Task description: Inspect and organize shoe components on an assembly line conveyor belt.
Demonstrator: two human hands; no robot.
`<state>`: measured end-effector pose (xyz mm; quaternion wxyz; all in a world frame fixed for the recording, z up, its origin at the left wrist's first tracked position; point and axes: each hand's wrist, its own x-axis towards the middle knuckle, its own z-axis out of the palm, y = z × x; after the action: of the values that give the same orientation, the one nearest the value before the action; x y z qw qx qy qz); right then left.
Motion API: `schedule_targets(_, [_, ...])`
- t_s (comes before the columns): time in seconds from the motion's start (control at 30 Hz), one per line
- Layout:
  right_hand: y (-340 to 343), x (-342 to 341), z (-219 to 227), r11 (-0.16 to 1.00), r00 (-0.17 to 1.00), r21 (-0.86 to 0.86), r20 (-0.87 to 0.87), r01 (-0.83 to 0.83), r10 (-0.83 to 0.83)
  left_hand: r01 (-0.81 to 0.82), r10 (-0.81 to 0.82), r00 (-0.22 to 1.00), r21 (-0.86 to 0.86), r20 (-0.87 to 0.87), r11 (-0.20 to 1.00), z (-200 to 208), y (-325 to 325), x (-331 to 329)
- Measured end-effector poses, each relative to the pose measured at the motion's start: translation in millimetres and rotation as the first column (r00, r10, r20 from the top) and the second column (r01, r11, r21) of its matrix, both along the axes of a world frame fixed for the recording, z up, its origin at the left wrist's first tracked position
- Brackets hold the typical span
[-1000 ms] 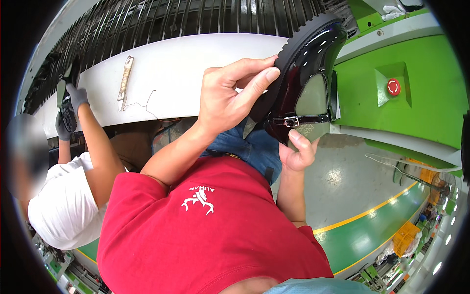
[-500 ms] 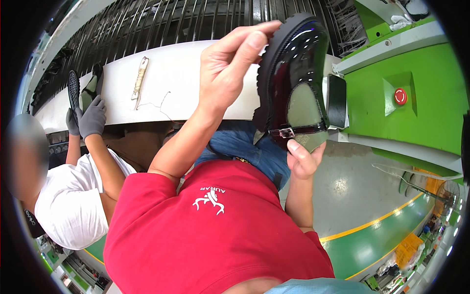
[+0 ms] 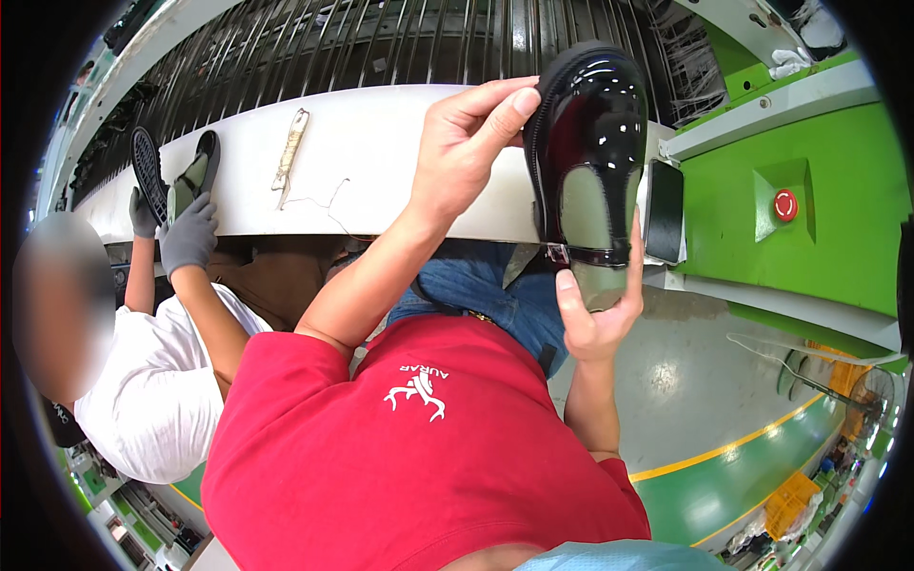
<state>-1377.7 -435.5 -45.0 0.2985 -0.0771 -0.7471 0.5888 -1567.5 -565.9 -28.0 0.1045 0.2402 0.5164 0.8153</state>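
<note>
A glossy black strap shoe [image 3: 595, 124] with a small buckle and a pale green lining is held up above the white bench edge, its toe pointing away from me. My left hand [image 3: 466, 143] pinches the sole edge near the toe, on the left side. Around the heel end, my right hand [image 3: 602, 319] grips with thumb and fingers on either side, just below the buckled strap. The shoe's top faces me; its underside is hidden.
On the white bench [image 3: 381, 143] lies a pale wrapped tool [image 3: 290, 152] with a thin thread. At left, a co-worker in grey gloves [image 3: 188, 238] holds dark shoes. Metal rollers [image 3: 428, 43] run behind; a green machine [image 3: 724, 209] with a red button [image 3: 784, 205] stands right.
Both hands have turned the shoe so that its top faces me more squarely and less of the sole edge shows. The co-worker's gloved hands have shifted slightly right with the shoes.
</note>
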Motion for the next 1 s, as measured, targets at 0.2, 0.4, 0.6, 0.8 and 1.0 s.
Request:
schedule_targets(0.2, [-24, -9, -5, 0.775, 0.990, 0.617, -0.112, 0.139, -0.089, -0.166, 0.168, 0.986, 0.170, 0.006, 0.971, -21, 12, 10])
schedule_targets(0.4, [-27, -3, 36, 0.684, 0.998, 0.729, 0.058, -0.023, -0.029, -0.173, 0.136, 0.972, 0.194, 0.191, 0.966, -33, -12, 4])
schedule_targets(0.6, [-1, -43, 51, 0.880, 0.989, 0.468, -0.149, 0.079, -0.009, -0.155, 0.086, 0.949, 0.210, 0.304, 0.965, -10, -20, 28])
schedule_targets(0.8, [10, -84, 40, 0.935, 0.937, 0.120, -0.066, -0.334, 0.343, -0.088, 0.003, 0.948, 0.253, 0.317, 0.964, -20, -19, 37])
schedule_targets(1.0, [6, -82, 31, 0.963, 0.961, 0.001, -0.071, -0.269, 0.269, -0.067, -0.017, 0.937, 0.226, 0.348, 0.972, -17, -17, 41])
